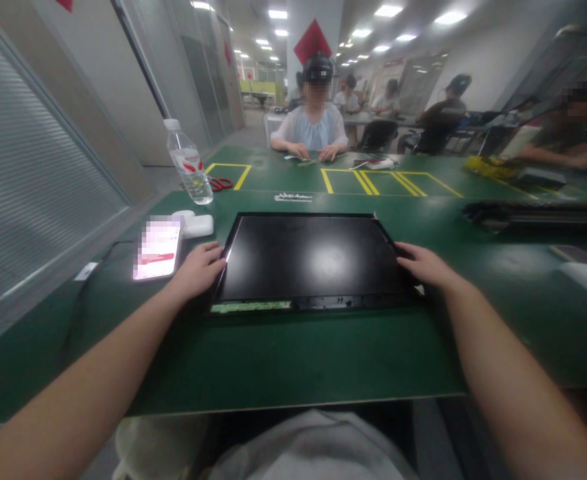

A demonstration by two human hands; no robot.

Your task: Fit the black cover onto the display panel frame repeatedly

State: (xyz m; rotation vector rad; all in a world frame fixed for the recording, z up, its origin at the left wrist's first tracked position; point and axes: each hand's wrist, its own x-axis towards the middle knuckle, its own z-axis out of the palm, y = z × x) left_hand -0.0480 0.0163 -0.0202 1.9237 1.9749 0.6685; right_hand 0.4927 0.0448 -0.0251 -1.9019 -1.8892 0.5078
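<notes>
On the dark green tabletop (323, 363), centred before the wearer: flat, black rectangular screen panel (318, 260), lying face up, glossy with two light reflections. Narrow light-green strip (250, 307) along the left part of its near edge.

Left hand (199, 270): part-open, fingers extended, tips touching the panel's left edge. Right hand (426, 263): likewise part-open, fingertips at the right edge. Whether any finger hooks underneath: cannot tell.

Clearances: a band of tabletop runs between the panel's near side and the table's front edge. Left side tighter; lit smartphone (159, 250) just beside the left hand, rounded white plastic case (198, 225) touching or overlapping it, clear plastic water bottle (190, 167) upright beyond. Right side wider, tabletop reaching to a long black part (533, 217), well apart. Small white pieces (293, 197) lie beyond the far edge.
</notes>
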